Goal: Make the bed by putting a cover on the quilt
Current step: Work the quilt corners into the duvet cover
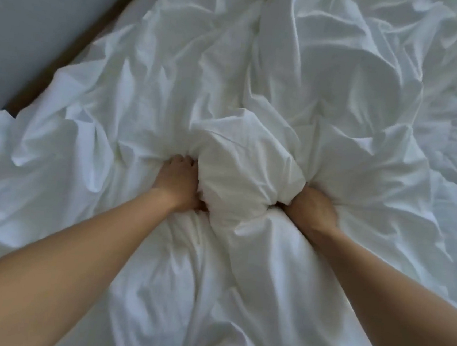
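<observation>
Grey flat surface [26, 28] fills the upper left corner; whether it is wall or floor cannot be told. A brown strip [75, 46] runs diagonally along its edge, and white cloth begins right beside it. That cloth, the cover [122, 101], spreads over nearly the whole view, crumpled into ridges and hollows, and what lies under it is hidden. At the far left it falls in loose, rounded folds.

Two bare forearms reach in from the bottom corners toward the middle. The left hand [180, 182] has its fingers curled down into the cover and grips a fold of it. Just right of it stands a puffy bunch [246, 180] of the same white cloth, raised above the rest and squeezed narrow at its near end. The right hand [311, 208] grips the cloth on the bunch's other side, knuckles up, fingertips buried in the folds. Farther right the cover lies flatter, with long creases running to the edge.
</observation>
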`<state>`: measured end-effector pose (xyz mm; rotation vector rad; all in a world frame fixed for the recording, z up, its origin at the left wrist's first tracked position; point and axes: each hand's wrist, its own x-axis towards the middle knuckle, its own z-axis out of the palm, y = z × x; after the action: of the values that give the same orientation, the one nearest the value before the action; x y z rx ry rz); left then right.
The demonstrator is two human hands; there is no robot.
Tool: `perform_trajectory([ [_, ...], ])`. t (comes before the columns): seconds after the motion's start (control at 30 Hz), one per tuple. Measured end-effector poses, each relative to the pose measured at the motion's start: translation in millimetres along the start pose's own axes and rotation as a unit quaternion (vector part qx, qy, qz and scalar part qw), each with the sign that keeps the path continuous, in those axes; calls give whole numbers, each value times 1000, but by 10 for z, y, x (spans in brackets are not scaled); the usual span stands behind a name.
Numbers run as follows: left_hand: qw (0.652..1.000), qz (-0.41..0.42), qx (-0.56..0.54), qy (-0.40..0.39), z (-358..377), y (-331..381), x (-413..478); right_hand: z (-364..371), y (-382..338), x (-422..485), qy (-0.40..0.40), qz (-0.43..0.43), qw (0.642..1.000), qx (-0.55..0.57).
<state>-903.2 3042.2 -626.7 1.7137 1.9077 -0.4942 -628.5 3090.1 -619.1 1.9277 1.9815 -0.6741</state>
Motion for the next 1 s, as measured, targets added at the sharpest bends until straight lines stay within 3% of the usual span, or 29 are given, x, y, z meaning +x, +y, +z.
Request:
perform_trajectory([
  [0.07,997,60,-44,-24,-65,-33,-112,-167,-132,-91,49,-8,999,17],
  [0.17,976,86,-171,-105,-413,-293,-381,-489,-375,-146,216,-19,973,79],
  [0.23,968,25,-242,-60,-823,-700,-474,-698,-570,-48,318,-29,936,146],
  [0.3,969,-55,-241,30,-1174,-1173,-478,-706,-761,107,352,-47,917,184],
  [0.37,984,-115,-132,45,-1318,-1426,-464,-494,-932,148,244,-68,961,114],
  [0.43,988,-122,27,-93,-1135,-1354,-455,-173,-973,83,52,-67,996,15],
  [0.47,968,-118,114,-188,-1021,-1251,-431,-72,-965,44,-21,-65,998,-14],
  [0.5,945,-108,174,-253,-988,-1143,-364,-59,-930,28,-66,-73,995,-15],
  [0.57,936,-126,157,-290,-1212,-1004,-154,-274,-789,39,-84,-118,984,100],
  [0.6,950,-121,112,-265,-1437,-972,-34,-453,-695,31,-39,-148,972,178],
  [0.63,973,-98,66,-197,-1667,-944,87,-635,-549,44,74,-168,956,230],
  [0.7,999,-8,-24,-46,-2022,-751,247,-938,-193,175,330,-127,910,216],
  [0.73,995,4,-98,-5,-2102,-595,314,-996,-14,296,378,-66,907,171],
  [0.8,975,28,-219,20,-2082,-158,505,-917,245,539,316,48,942,102],
  [0.83,977,43,-208,24,-1982,71,594,-817,321,634,289,70,951,89],
  [0.93,990,88,-97,59,-1477,582,806,-615,381,708,307,23,943,128],
  [1.0,980,114,-111,121,-1273,813,870,-680,443,643,312,10,939,147],
])
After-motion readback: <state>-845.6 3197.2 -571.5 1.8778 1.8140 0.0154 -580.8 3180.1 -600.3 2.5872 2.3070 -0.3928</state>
